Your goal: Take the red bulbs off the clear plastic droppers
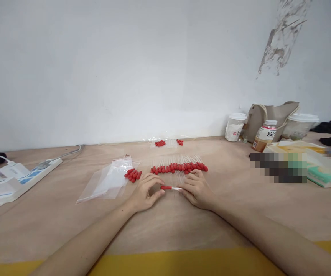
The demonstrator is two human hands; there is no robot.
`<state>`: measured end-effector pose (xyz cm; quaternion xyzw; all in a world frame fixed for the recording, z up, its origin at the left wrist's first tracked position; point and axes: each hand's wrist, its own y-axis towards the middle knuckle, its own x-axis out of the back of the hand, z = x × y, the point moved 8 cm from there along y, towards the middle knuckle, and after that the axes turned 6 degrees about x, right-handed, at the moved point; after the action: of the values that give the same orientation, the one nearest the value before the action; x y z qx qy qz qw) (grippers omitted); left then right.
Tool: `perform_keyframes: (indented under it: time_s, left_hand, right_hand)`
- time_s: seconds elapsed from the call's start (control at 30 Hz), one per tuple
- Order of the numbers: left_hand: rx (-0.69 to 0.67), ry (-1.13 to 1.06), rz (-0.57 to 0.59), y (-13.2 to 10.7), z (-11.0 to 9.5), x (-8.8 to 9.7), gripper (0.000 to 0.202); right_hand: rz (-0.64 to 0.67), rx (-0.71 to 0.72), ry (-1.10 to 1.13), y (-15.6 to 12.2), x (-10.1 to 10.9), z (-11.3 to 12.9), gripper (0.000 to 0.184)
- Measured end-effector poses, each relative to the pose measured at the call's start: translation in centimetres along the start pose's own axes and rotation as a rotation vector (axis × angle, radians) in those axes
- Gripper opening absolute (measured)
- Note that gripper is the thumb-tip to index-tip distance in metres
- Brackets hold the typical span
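Note:
My left hand (145, 195) pinches the red rubber bulb end of a glass dropper (169, 188), and my right hand (195, 189) pinches its clear glass tube end. The dropper lies level just above the wooden table (165, 222). Right behind my hands a row of finished droppers with red bulbs (179, 167) lies side by side. A small heap of loose red bulbs (133, 175) sits left of my left hand, on the edge of clear plastic bags (107, 182).
More red bulbs (160, 143) lie on plastic near the white wall. A white power strip with plugged chargers (21, 178) is at the left. Cups, a bottle (264, 135), a beige bag (274, 115) and a tissue pack (323, 174) stand at the right.

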<state>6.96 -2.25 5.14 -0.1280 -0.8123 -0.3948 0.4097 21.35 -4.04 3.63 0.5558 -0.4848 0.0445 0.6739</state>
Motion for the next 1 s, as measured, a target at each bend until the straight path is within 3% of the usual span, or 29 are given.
perform_keyframes:
  time_s: [0.07, 0.17, 0.4, 0.77, 0.9, 1.0]
  left_hand:
    - [-0.011, 0.016, 0.031, 0.2, -0.7, -0.4, 0.027]
    - [-0.01, 0.071, 0.054, 0.5, -1.0, -1.1, 0.02]
    - [-0.008, 0.217, 0.067, 0.3, -0.4, -2.1, 0.026]
    - [-0.04, 0.144, 0.12, -0.3, -0.6, -2.0, 0.027]
    - [0.053, 0.119, 0.058, -0.8, 0.9, -0.6, 0.028]
    - [0.077, 0.024, 0.066, -1.1, 1.0, -0.6, 0.024]
  right_hand:
    - [-0.011, 0.021, -0.005, 0.0, 0.1, 0.3, 0.019]
    - [-0.032, 0.04, -0.017, 0.1, 0.3, 0.6, 0.019]
    - [-0.024, 0.081, 0.003, 0.1, 0.5, 0.7, 0.019]
    - [-0.012, 0.101, 0.014, -0.3, 0.9, 0.8, 0.022]
    - [-0.063, -0.049, 0.027, -1.4, 2.0, -1.5, 0.026]
    - [-0.08, -0.162, 0.069, -1.5, 2.2, -2.6, 0.021]
